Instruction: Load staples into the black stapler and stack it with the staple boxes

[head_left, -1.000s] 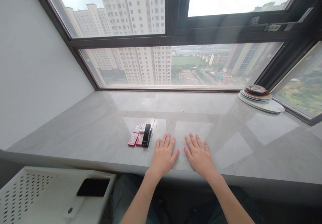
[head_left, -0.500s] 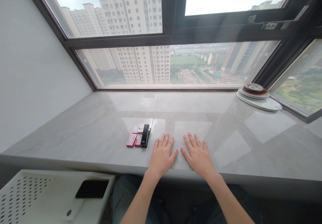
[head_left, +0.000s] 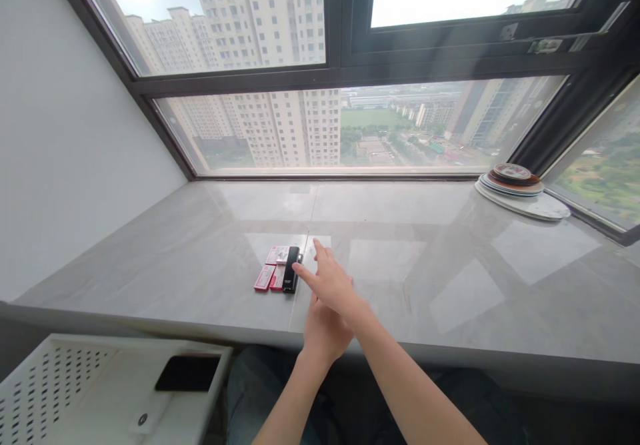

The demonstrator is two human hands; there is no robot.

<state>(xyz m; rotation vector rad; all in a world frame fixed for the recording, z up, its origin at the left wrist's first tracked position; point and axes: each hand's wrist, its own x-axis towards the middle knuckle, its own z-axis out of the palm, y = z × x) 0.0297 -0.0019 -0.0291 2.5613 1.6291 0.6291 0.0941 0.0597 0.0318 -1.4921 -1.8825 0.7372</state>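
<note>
We see a wide grey stone counter point(head_left: 425, 278) running under the big window point(head_left: 330, 125), with a white perforated crate point(head_left: 60, 385) below its near left edge and a dark phone point(head_left: 187, 373) lying on it. At the far right of the counter sits a stack of plates point(head_left: 520, 188). Half a second ago both hands lay flat side by side on the counter; now the right hand point(head_left: 330, 282) has lifted and crossed to the left, over the left hand point(head_left: 323, 332), which lies on the counter mostly hidden beneath it, so we cannot tell how its fingers are set. The right hand is loosely spread and holds nothing, its fingertips point(head_left: 296, 268) right at the black stapler point(head_left: 291, 269); whether they touch it we cannot tell. The stapler lies on the counter left of centre, unmoved, with small red staple boxes point(head_left: 270, 273) just beside it on its left.
</note>
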